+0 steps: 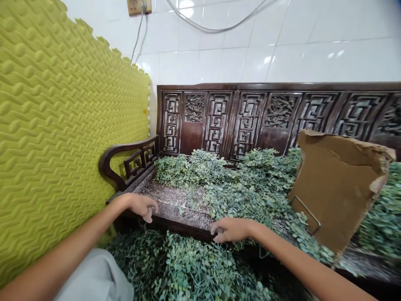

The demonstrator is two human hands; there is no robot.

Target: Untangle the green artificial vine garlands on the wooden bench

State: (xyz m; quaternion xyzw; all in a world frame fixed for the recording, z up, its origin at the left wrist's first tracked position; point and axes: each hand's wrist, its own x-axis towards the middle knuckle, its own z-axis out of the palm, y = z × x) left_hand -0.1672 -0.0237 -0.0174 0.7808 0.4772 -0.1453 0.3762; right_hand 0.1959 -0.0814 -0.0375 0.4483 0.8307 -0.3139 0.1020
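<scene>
My left hand [142,205] hovers over the front left edge of the dark wooden bench [188,228]. Its fingers are bent and apart, with nothing visible between them. Further right, my right hand [233,230] is at the bench's front edge, beside a heap of artificial leafy green sprigs [247,196]. Thumb and fingers curl loosely there, with a gap showing and nothing seen in it. Grey coverings appear on the fingertips of both hands. A second pile of artificial greenery [200,267] lies below the bench edge, in front of me.
A torn piece of brown cardboard [335,184] stands upright among the sprigs, with a bent metal wire [308,211] at its lower left. Yellow textured foam matting [69,108] rises on the left, next to the curved armrest [114,163]. A carved backrest [219,121] lines the tiled wall.
</scene>
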